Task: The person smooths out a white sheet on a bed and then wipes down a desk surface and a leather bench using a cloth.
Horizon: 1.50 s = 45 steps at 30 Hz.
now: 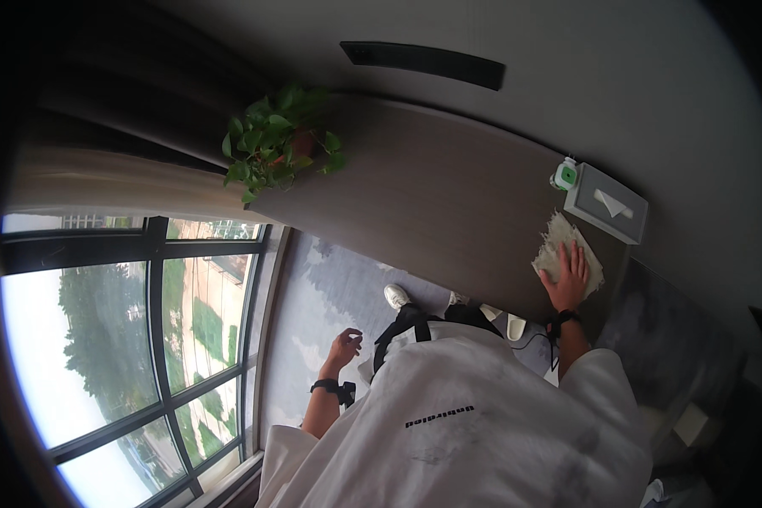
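Note:
My right hand [568, 279] lies flat on a pale cloth [554, 249] with frayed edges, pressing it against the brown desktop [432, 190] near its right end. The fingers are stretched out over the cloth, and part of it is hidden under the palm. Just beyond the cloth stand a grey tissue box [600, 216] with a tissue sticking up and a small white and green object [566, 174]. Down by my side, over the carpet, hangs my left hand [346, 348], empty, with loosely bent fingers.
A potted plant [273, 143] with trailing green leaves stands at the desk's left end. Large windows [159, 330] and a curtain [133, 181] are on my left. White slippers [515, 327] lie on the patterned carpet [317, 286] by the desk. A dark cable [530, 341] hangs near my right wrist.

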Each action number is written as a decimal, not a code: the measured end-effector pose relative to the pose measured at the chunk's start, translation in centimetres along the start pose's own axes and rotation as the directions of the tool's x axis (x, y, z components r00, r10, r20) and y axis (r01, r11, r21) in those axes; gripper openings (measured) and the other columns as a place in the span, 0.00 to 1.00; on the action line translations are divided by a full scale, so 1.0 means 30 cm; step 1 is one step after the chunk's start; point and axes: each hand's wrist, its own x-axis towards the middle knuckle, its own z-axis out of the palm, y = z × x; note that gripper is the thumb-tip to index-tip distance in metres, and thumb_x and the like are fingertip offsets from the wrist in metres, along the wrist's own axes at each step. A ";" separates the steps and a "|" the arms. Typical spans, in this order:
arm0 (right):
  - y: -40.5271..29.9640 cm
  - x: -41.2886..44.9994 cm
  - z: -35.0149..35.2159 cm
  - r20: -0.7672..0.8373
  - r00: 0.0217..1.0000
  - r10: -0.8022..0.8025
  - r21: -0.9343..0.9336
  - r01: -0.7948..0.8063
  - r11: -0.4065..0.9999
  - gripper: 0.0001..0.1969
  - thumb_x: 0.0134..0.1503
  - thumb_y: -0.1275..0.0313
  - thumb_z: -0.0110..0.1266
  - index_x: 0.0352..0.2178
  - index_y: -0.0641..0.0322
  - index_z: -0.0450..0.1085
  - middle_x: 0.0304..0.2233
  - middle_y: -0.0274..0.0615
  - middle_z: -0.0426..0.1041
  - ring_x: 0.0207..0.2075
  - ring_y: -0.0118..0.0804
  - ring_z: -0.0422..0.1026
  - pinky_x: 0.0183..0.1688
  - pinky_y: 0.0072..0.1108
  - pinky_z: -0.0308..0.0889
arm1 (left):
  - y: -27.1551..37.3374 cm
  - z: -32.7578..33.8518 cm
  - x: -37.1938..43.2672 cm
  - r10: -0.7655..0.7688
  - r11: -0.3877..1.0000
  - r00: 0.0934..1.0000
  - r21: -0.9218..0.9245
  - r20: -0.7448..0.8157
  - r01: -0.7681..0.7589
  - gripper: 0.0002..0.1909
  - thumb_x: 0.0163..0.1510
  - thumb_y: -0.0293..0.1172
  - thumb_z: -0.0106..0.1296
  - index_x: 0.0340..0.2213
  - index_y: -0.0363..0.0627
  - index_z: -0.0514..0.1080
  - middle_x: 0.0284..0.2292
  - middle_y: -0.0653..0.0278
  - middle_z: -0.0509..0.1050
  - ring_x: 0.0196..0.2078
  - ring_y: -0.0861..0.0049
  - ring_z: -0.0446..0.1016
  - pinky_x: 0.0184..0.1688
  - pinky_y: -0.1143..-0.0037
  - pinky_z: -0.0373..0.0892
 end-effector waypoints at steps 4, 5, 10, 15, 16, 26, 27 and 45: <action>0.102 -0.039 -0.004 -0.035 0.998 0.042 -0.044 -0.044 0.998 0.35 0.42 0.49 0.48 0.52 0.48 0.54 0.55 0.41 0.50 0.55 0.44 0.50 0.53 0.34 0.47 | -0.005 0.002 -0.016 -0.010 0.999 1.000 0.041 0.016 0.009 0.11 0.48 0.31 0.46 0.34 0.40 0.68 0.19 0.61 0.70 0.20 0.78 0.69 0.22 0.79 0.66; 0.132 -0.048 -0.005 -0.032 0.998 0.054 -0.048 -0.055 0.997 0.35 0.42 0.49 0.48 0.52 0.48 0.54 0.55 0.41 0.50 0.55 0.44 0.50 0.53 0.34 0.47 | 0.003 0.004 -0.015 -0.011 0.999 1.000 0.050 0.025 0.009 0.11 0.48 0.31 0.46 0.34 0.40 0.68 0.19 0.61 0.70 0.20 0.78 0.69 0.22 0.79 0.66; 0.243 -0.064 -0.038 0.023 0.999 0.049 -0.016 -0.049 0.999 0.34 0.44 0.51 0.49 0.52 0.48 0.52 0.55 0.40 0.49 0.56 0.43 0.48 0.54 0.34 0.45 | 0.037 0.025 -0.031 -0.025 1.000 0.992 0.020 0.127 0.023 0.11 0.49 0.30 0.44 0.35 0.40 0.67 0.19 0.61 0.70 0.20 0.79 0.69 0.22 0.79 0.66; 0.284 -0.064 -0.032 0.070 0.994 0.084 0.007 -0.084 0.996 0.34 0.44 0.52 0.50 0.53 0.48 0.51 0.56 0.37 0.47 0.57 0.42 0.46 0.55 0.34 0.43 | 0.035 0.031 -0.058 -0.058 0.992 0.987 0.121 0.150 0.040 0.10 0.49 0.29 0.44 0.35 0.40 0.68 0.20 0.61 0.70 0.20 0.79 0.70 0.23 0.79 0.66; 0.302 -0.074 -0.021 0.047 0.996 0.078 -0.038 -0.077 0.996 0.35 0.44 0.51 0.49 0.53 0.47 0.51 0.56 0.37 0.47 0.57 0.42 0.45 0.56 0.34 0.42 | 0.038 0.033 -0.056 -0.022 0.992 0.990 0.128 0.137 0.005 0.10 0.49 0.28 0.44 0.35 0.40 0.68 0.20 0.61 0.70 0.21 0.79 0.70 0.23 0.79 0.67; 0.319 -0.032 -0.005 0.055 0.993 0.104 -0.042 -0.102 0.994 0.34 0.46 0.51 0.47 0.54 0.46 0.49 0.57 0.37 0.46 0.58 0.41 0.44 0.56 0.34 0.41 | 0.048 0.005 -0.058 -0.016 0.986 0.996 0.169 0.085 0.001 0.09 0.50 0.28 0.44 0.33 0.37 0.68 0.22 0.63 0.70 0.20 0.80 0.69 0.22 0.79 0.66; 0.329 -0.023 0.006 0.053 0.993 0.105 -0.040 -0.103 0.994 0.34 0.47 0.50 0.46 0.54 0.46 0.49 0.57 0.37 0.45 0.58 0.41 0.44 0.56 0.34 0.41 | 0.047 0.004 -0.058 -0.013 0.987 0.997 0.160 0.081 0.000 0.09 0.50 0.28 0.44 0.33 0.37 0.68 0.22 0.63 0.70 0.20 0.80 0.69 0.22 0.79 0.66; 0.274 0.055 0.076 0.048 0.943 0.328 -0.200 -0.313 0.929 0.35 0.49 0.48 0.42 0.56 0.40 0.40 0.59 0.34 0.37 0.59 0.40 0.38 0.55 0.39 0.41 | -0.117 0.045 -0.155 -0.109 0.985 0.994 0.136 -0.013 0.110 0.12 0.48 0.35 0.45 0.34 0.44 0.70 0.21 0.61 0.73 0.24 0.75 0.71 0.28 0.77 0.66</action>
